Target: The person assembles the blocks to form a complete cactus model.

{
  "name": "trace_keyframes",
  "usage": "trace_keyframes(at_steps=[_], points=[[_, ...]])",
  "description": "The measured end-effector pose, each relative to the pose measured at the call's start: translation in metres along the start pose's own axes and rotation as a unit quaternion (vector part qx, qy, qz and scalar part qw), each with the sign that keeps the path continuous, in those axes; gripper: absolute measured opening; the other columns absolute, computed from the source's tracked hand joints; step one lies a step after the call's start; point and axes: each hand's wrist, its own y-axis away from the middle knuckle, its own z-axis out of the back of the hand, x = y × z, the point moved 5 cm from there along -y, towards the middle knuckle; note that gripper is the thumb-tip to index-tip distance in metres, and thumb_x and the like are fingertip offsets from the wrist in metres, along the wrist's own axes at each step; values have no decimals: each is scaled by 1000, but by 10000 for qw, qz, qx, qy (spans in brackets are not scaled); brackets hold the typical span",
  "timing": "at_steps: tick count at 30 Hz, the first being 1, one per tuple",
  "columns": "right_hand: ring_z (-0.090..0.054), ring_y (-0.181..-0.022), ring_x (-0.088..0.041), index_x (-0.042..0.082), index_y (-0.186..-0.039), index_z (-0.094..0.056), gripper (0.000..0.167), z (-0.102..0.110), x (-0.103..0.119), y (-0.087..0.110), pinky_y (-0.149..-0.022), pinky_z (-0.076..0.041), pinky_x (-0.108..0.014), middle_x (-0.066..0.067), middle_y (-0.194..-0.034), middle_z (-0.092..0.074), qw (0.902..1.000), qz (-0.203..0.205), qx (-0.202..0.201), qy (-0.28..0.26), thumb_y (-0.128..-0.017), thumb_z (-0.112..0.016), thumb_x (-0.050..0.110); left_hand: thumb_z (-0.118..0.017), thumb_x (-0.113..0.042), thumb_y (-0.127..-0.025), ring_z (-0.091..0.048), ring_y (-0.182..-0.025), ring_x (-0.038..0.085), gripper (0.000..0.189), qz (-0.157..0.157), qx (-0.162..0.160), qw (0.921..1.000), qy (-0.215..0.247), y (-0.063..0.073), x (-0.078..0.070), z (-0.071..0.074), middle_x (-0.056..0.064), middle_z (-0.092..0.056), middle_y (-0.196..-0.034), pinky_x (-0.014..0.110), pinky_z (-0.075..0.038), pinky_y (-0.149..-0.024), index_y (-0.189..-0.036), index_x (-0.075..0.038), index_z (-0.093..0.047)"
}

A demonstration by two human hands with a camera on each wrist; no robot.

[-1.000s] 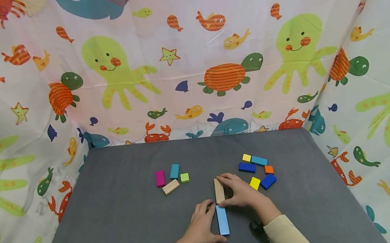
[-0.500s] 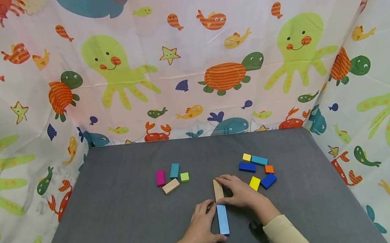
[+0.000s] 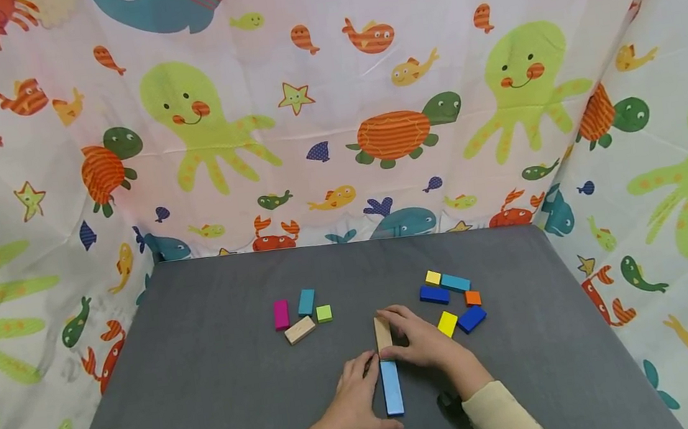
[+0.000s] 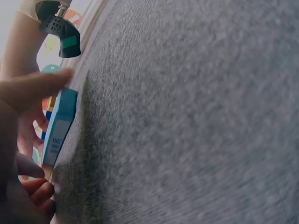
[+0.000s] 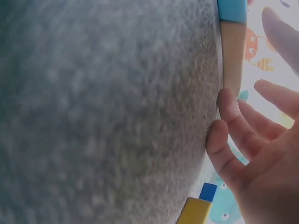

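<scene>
A light blue block [image 3: 391,388] lies lengthwise on the grey table, its far end against a plain wooden block [image 3: 383,336]; together they form a straight line. My left hand [image 3: 357,401] rests along the left side of the blue block. Its thumb lies just off the near end, and its curled fingertips are by the joint. Beyond it, my right hand [image 3: 422,338] pinches the wooden block, index finger at the far end and thumb near the joint. In the right wrist view, fingertips [image 5: 227,95] meet the wooden block's end.
At the back left lie a magenta block [image 3: 282,315], a teal block [image 3: 306,302], a green cube [image 3: 324,313] and a wooden block [image 3: 300,330]. Yellow, blue and orange blocks, including a dark blue block [image 3: 472,319], lie right of my right hand. A printed curtain [image 3: 313,175] surrounds the table.
My left thumb has drawn slightly away from the blue block's near end. My right thumb has shifted from the joint onto the wooden block, which sits a touch further left.
</scene>
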Motion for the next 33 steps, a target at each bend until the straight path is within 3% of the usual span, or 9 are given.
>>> trace_keyframes(at_steps=[6,10,16,24,30,33], points=[[-61,-103,-17,17,-157,-53,68,7,0,3,-91,-57,-44,-6,-152,-56,9993,41,-384,21,-98,-77,42,-76,-65,-89,-39,-141,33,103,-106,-363,9982,474,-8,4,5,11,-18,-175,64,-41,-112,-169,-18,-31],[-65,-102,-20,14,-152,-58,59,14,1,7,-92,-58,-44,-8,-142,-65,9983,152,-571,4,-100,-76,35,-74,-60,-93,-39,-139,33,91,-293,-464,9983,179,-15,7,7,7,-22,-175,64,-38,-111,-166,-21,-38],[-67,-104,-20,9,-148,-62,48,24,-1,14,-96,-59,-47,-10,-139,-69,9964,283,-800,-75,-104,-71,26,-72,-57,-95,-42,-132,29,78,-601,-387,9963,-474,-18,5,7,0,-28,-174,54,-42,-102,-162,-28,-47],[-67,-100,-20,7,-143,-65,44,46,-12,26,-89,-60,-43,-13,-132,-72,9895,252,-1426,30,-102,-73,19,-69,-60,-97,-43,-130,31,75,-775,-337,9938,-718,-19,1,8,3,-32,-172,52,-42,-96,-161,-28,-48],[-66,-103,-23,7,-143,-65,45,63,-24,33,-90,-59,-48,-13,-133,-72,9860,-2,-1665,-20,-101,-74,21,-71,-60,-96,-44,-130,31,75,-767,-373,9936,-741,-22,0,9,3,-33,-172,53,-42,-96,-161,-28,-48],[-67,-100,-24,6,-142,-66,46,71,-32,38,-84,-60,-41,-13,-132,-72,9840,-62,-1781,2,-100,-76,19,-71,-60,-95,-44,-130,31,75,-771,-393,9936,-728,-24,2,7,2,-33,-172,51,-41,-95,-160,-29,-49]])
